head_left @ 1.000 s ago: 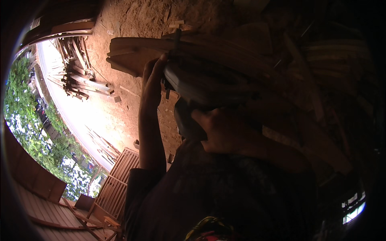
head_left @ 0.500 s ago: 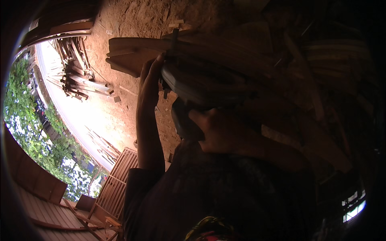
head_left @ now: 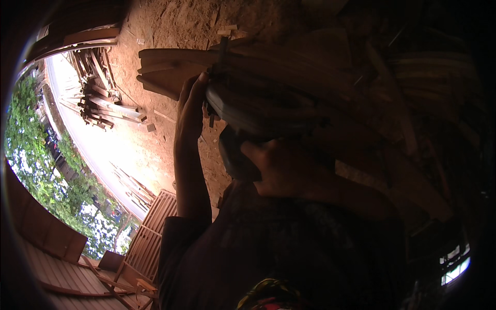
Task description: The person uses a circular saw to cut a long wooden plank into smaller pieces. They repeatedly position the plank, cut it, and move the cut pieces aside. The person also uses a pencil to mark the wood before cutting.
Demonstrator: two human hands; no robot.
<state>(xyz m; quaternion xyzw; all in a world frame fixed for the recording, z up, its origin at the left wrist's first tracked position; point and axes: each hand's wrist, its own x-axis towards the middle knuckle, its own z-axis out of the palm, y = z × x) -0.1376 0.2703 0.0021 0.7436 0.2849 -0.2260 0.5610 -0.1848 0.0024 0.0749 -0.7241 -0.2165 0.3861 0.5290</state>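
Note:
A bulky dark-grey power tool sits over long wooden boards; shadow hides its exact kind. My left hand grips its front left end, thumb up along the edge and fingers mostly out of sight. Lower down, my right hand is closed round the tool's rear part, a rounded dark housing showing beside the thumb. A narrow dark bar stands out beyond the tool's far side. Where the tool meets the wood is too dark to make out.
Brown dirt ground with wood scraps lies beyond the boards. A heap of cut timber is at the left in bright light. A slatted wooden frame stands at lower left. More planks lie in shadow at right.
The power tool and both hands have shifted very slightly left. Both hands keep the same hold.

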